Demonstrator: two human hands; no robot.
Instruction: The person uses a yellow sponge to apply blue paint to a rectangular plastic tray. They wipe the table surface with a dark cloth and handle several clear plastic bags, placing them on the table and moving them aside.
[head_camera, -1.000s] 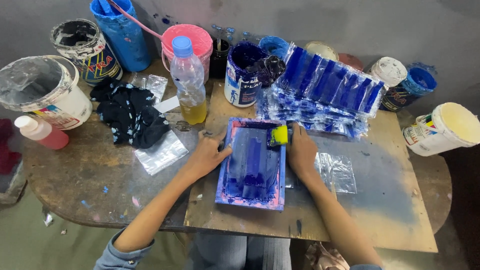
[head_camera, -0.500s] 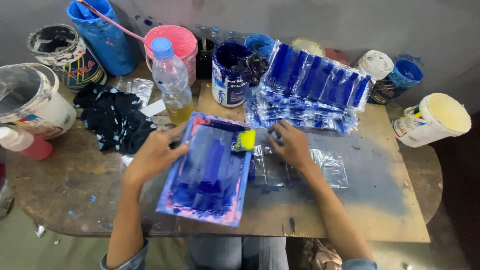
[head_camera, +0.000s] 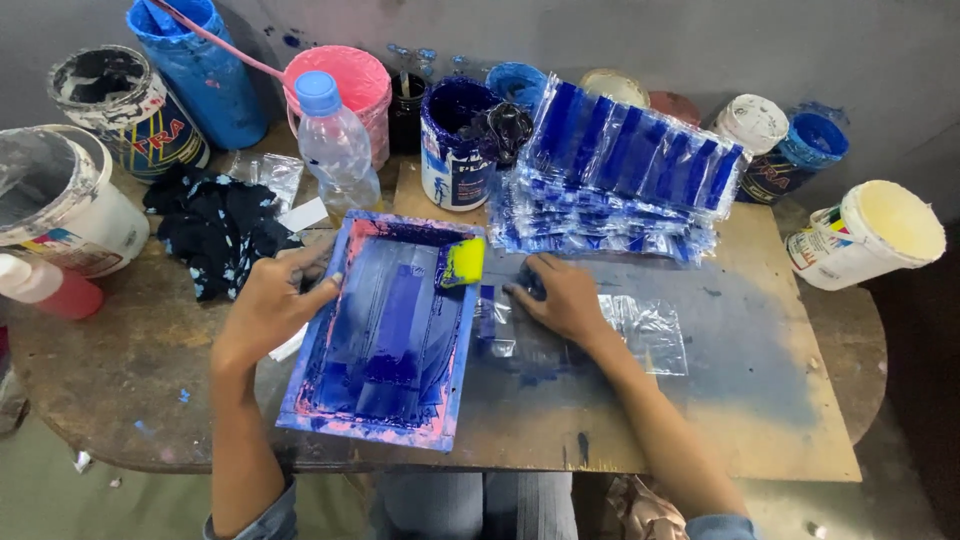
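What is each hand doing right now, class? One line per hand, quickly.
Left hand: fingers gripping the left edge of the blue-inked screen frame.
Right hand: open, pressed flat on the clear plastic sheet, holding nothing.

Paint cans (head_camera: 455, 150), bottle (head_camera: 338, 150) crowd rear; board (head_camera: 760, 350) right side open.

One printing frame (head_camera: 385, 330), one plastic bottle (head_camera: 335, 145), one black rag (head_camera: 220, 230), two hands.
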